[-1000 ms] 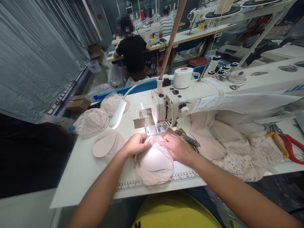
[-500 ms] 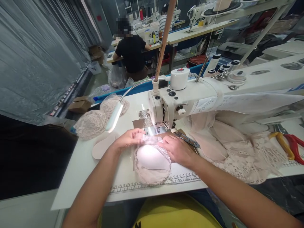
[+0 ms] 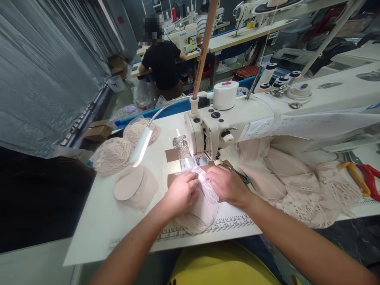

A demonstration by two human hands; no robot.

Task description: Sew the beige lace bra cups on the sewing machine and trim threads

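A pale lace-edged cup piece [image 3: 204, 206] lies in front of the sewing machine [image 3: 208, 134], its narrow top end just below the needle area. My left hand [image 3: 182, 192] covers the piece's left side, fingers bent and pinching the fabric near the top. On the right edge, my right hand [image 3: 227, 186] grips the lace with its fingers closed. A metal thread snipper [image 3: 242, 174] sits right behind my right hand. The lamp [image 3: 141, 146] lights the work from the left. Both thumbs are partly hidden.
Beige lace cups [image 3: 113, 156] and a flat oval pad [image 3: 129, 184] lie on the left. Beige fabric pieces [image 3: 285, 178] and red-handled scissors [image 3: 369, 180] are on the right. A ruler strip [image 3: 234, 225] runs along the front edge. A person [image 3: 163, 63] sits at another machine beyond.
The cup piece has turned, and its narrow end now points at the needle. My left hand has moved right and toward me, over the piece. Sheer fabric beside the oval pad now shows.
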